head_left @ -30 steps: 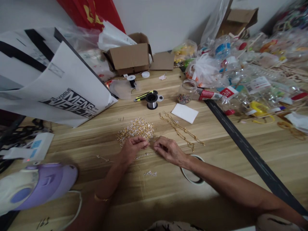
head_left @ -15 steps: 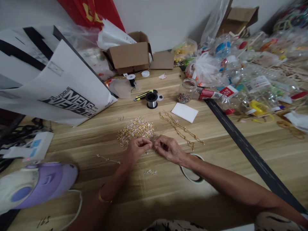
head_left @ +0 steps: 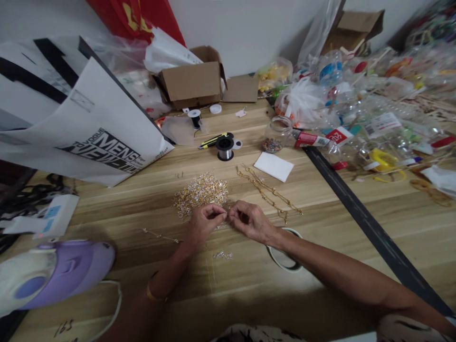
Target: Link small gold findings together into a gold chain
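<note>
My left hand [head_left: 207, 222] is closed in a pinch, its fingertips almost meeting those of my right hand [head_left: 250, 220], which pinches too. What lies between the fingertips is too small to make out. Just beyond the left hand is a pile of small gold and silver beads [head_left: 201, 190]. Two gold beaded chains [head_left: 267, 190] lie beyond the right hand. A few silver pieces [head_left: 223, 255] rest nearer to me, below the hands. A thin beaded strand [head_left: 156, 234] stretches out to the left of my left wrist.
A wire spool [head_left: 224, 149], a yellow-black cutter [head_left: 210, 141] and a bead jar [head_left: 277, 134] stand beyond the pile. A tape roll [head_left: 299, 267] lies under my right forearm. A purple iron-like appliance [head_left: 71, 266] is at left, plastic bottles [head_left: 377, 124] at right, a white bag [head_left: 89, 109] back left.
My left hand has shifted very slightly to the right, toward the right hand. Both hands keep their pinch; the things on the table lie as before.
</note>
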Motion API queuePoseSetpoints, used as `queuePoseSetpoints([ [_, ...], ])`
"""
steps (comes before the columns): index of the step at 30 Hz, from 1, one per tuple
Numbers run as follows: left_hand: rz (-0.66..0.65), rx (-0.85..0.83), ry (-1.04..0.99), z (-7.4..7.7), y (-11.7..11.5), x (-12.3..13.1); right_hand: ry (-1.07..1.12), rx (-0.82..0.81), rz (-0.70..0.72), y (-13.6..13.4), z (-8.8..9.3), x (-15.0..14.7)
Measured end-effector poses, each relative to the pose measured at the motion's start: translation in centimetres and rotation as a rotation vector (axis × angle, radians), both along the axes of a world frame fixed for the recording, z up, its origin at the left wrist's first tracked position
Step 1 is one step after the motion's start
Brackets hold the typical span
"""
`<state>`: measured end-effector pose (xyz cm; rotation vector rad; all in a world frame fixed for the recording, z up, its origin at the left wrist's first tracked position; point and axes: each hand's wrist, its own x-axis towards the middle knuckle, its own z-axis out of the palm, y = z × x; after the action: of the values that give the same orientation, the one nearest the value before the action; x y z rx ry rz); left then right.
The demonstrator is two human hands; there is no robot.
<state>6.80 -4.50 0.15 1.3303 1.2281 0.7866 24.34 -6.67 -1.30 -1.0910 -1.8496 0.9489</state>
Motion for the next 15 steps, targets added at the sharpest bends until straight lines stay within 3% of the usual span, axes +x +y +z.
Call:
queuePoseSetpoints([
  [15,-0.011,0.019,0.017,-0.19,-0.02,0.04,-0.004,-0.015,0.020,0.02,0.14,-0.04],
])
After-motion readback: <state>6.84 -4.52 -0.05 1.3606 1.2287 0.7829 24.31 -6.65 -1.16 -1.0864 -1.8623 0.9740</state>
